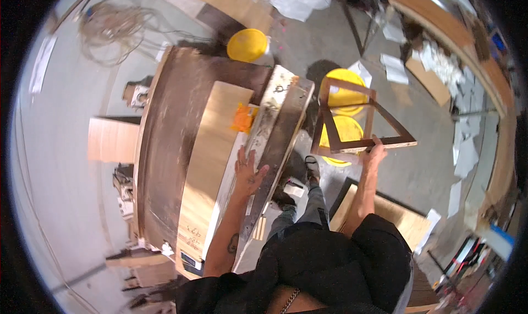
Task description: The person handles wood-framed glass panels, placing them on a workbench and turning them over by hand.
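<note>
Right hand [375, 153]: fingers closed on the near bar of a dark brown rectangular wooden frame [352, 146] with open panels and a pale raw edge along the gripped side. The frame is to the right of the bench, held tilted above the grey concrete floor [418, 116].

Left hand [250, 174]: holding nothing, fingers spread wide, palm down over the right side of a large dark brown worn workbench [181, 88]. It lies across a narrow white strip [224, 185] and a long, whitish, stained beam [269, 108]; whether the palm bears on them, cannot tell.

Bench: a long pale plywood board [212, 143] with handwritten marks near its lower end lies just left of the strip. A crumpled bright orange piece [241, 119] sits at the board's right edge, ahead of the left hand. A small dark rectangular object [191, 263] is at the near end; kind unclear.

Floor: two round yellow lids [349, 128] show behind and through the frame; a third round yellow lid [247, 44] stands beyond the bench's far edge. White paper sheets [395, 69] lie farther right, near an open cardboard box [428, 80] with white crumpled material.
</note>
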A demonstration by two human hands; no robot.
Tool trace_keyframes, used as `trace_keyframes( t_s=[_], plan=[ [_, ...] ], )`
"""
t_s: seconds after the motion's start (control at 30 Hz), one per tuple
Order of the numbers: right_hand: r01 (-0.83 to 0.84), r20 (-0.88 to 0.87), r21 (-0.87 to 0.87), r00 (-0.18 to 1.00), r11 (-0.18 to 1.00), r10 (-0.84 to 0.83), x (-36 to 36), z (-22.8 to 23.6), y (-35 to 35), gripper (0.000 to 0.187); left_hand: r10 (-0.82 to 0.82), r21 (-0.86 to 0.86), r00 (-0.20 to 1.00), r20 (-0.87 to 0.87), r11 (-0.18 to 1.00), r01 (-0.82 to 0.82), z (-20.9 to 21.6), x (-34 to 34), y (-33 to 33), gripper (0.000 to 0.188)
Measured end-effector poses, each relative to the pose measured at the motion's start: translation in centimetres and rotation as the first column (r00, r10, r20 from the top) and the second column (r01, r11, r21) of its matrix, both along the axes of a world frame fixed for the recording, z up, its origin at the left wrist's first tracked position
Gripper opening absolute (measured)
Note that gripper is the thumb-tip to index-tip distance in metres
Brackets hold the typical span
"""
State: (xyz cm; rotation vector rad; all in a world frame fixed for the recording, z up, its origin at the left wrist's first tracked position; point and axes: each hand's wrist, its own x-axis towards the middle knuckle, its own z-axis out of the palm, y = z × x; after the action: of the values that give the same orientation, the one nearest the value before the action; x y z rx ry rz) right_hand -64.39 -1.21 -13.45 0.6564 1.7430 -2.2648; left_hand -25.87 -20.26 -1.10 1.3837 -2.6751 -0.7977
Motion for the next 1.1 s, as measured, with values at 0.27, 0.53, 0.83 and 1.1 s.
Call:
trace_keyframes(
  t_s=[0.27,0.53,0.83,1.1],
  plan=[
    [-0.452,-0.209,0.477,0.775,0.754,0.597,10.0,32.2,7.0,0.022,0.530,0.403,0.648,-0.547,0.845,-0.351,1.4,17.7,11.1,0.047],
    [-0.523,-0.395,0.608,0.453,0.597,0.799,25.8,53.2,9.7,0.051,0.669,0.647,0.452,-0.590,0.727,-0.232,7.3,27.3,9.6,0.046],
    [-0.885,-0.490,0.395,0.024,0.246,0.872,32.1,54.1,0.0,0.051,0.825,0.740,-0.026,-0.564,0.520,0.427,16.1,32.0,4.7,0.069],
    [-0.905,-0.052,0.332,-0.301,-0.268,0.952,34.5,44.2,-18.0,0.043,0.734,0.781,-0.367,-0.572,0.623,0.029,20.9,46.2,7.4,0.070]
  ],
)
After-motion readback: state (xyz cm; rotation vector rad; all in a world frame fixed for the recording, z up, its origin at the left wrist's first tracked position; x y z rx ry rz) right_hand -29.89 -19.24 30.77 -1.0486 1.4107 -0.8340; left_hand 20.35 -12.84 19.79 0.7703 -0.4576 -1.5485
